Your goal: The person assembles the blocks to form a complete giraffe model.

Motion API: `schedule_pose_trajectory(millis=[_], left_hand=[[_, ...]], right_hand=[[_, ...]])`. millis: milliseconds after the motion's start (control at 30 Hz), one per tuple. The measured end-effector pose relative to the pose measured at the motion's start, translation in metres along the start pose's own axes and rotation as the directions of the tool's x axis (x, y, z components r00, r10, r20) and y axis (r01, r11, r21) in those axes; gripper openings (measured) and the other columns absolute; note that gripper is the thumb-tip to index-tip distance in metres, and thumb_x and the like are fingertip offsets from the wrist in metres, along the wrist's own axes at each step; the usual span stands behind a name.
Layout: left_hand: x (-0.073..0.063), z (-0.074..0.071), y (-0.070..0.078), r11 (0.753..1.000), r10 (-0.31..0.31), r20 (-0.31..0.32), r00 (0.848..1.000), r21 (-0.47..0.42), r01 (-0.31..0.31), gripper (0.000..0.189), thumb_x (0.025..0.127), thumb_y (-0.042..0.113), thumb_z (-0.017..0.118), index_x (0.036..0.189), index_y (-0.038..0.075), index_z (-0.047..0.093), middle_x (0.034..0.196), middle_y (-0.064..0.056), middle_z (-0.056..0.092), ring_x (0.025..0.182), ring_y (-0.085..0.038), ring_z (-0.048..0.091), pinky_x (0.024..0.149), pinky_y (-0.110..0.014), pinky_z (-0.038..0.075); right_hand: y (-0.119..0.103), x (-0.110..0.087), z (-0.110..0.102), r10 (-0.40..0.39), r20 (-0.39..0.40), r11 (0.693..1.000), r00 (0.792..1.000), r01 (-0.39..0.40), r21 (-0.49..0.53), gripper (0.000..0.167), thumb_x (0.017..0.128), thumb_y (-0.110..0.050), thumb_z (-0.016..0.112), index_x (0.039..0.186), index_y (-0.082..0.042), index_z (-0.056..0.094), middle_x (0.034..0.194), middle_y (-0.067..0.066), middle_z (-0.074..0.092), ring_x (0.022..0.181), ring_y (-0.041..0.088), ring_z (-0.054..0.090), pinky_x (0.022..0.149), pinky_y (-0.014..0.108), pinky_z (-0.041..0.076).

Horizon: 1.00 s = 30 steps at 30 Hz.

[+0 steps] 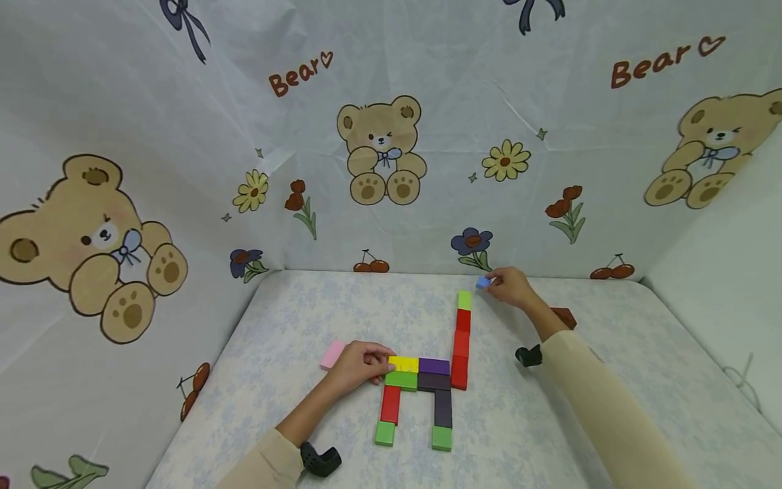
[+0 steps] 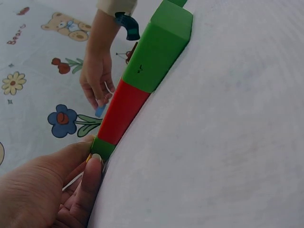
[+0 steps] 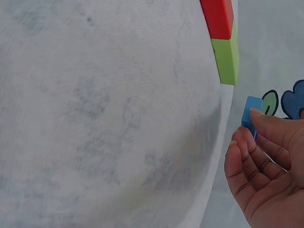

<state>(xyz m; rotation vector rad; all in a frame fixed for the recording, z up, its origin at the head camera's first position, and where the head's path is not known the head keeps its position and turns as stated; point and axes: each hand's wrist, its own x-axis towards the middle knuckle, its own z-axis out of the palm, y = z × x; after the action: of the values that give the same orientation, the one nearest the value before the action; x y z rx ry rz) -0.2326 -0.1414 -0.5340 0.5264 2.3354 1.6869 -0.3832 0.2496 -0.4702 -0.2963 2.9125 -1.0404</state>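
My right hand (image 1: 512, 286) pinches a small blue block (image 3: 252, 110) between thumb and fingers, near the table's back edge. It is just beyond a light green block (image 1: 465, 300), which tops a column of red blocks (image 1: 461, 344). My left hand (image 1: 360, 365) has its thumb and forefinger at the left end of a yellow block (image 1: 404, 364), pinching it. A purple block (image 1: 434, 367) adjoins the yellow one. Below them lie a green block (image 1: 401, 380) and a dark block (image 1: 434, 382). Two legs extend toward me: one a red block (image 1: 390, 404), the other dark, both ending in green blocks.
A pink block (image 1: 333, 354) lies left of the left hand. Partly behind the right forearm is a brown block (image 1: 565, 317). A patterned bear cloth (image 1: 446, 224) hangs behind the table. Black wrist devices (image 1: 320, 461) sit at both cuffs.
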Motion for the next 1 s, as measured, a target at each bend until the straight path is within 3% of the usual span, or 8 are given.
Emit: schedule_pose_trajectory(millis=[233, 500, 733, 1000], left_hand=[[0.001, -0.001, 0.000, 1.000, 0.000, 0.002, 1.000, 0.001, 0.000, 0.024, 0.089, 0.025, 0.081, 0.109, 0.013, 0.077, 0.080, -0.002, 0.069, 0.061, -0.017, 0.065, 0.058, -0.032, 0.060], [-0.001, -0.001, 0.002, 1.000, 0.007, 0.003, 1.000, 0.006, -0.007, 0.025, 0.089, 0.025, 0.081, 0.110, 0.012, 0.077, 0.081, -0.002, 0.069, 0.061, -0.015, 0.065, 0.058, -0.032, 0.060], [0.001, 0.000, 0.001, 1.000, 0.010, 0.001, 1.000, 0.011, -0.010, 0.025, 0.089, 0.025, 0.081, 0.110, 0.012, 0.077, 0.080, -0.002, 0.069, 0.061, -0.016, 0.065, 0.058, -0.032, 0.060], [0.001, 0.000, -0.001, 1.000, 0.007, 0.001, 1.000, -0.004, -0.007, 0.024, 0.089, 0.024, 0.081, 0.110, 0.012, 0.078, 0.080, -0.002, 0.068, 0.060, -0.016, 0.064, 0.057, -0.031, 0.060]], right_hand=[[-0.001, 0.015, 0.010, -0.027, 0.039, 0.999, 0.999, 0.028, -0.029, 0.031, 0.092, -0.003, 0.069, 0.119, 0.011, 0.066, 0.087, 0.016, 0.067, 0.063, 0.015, 0.056, 0.055, 0.025, 0.049], [0.003, 0.025, 0.019, 0.057, 0.067, 0.998, 0.996, -0.057, 0.005, 0.034, 0.093, -0.008, 0.072, 0.123, 0.009, 0.065, 0.090, 0.014, 0.064, 0.064, 0.016, 0.056, 0.057, 0.025, 0.052], [0.005, 0.024, 0.021, 0.103, 0.059, 0.994, 0.993, -0.105, 0.029, 0.036, 0.098, -0.010, 0.066, 0.128, 0.008, 0.063, 0.086, 0.012, 0.063, 0.068, 0.018, 0.056, 0.058, 0.026, 0.050], [0.006, 0.029, 0.025, 0.133, 0.015, 0.988, 0.991, -0.133, 0.082, 0.030, 0.100, -0.011, 0.063, 0.123, 0.008, 0.066, 0.082, 0.010, 0.066, 0.064, 0.015, 0.056, 0.055, 0.025, 0.050]])
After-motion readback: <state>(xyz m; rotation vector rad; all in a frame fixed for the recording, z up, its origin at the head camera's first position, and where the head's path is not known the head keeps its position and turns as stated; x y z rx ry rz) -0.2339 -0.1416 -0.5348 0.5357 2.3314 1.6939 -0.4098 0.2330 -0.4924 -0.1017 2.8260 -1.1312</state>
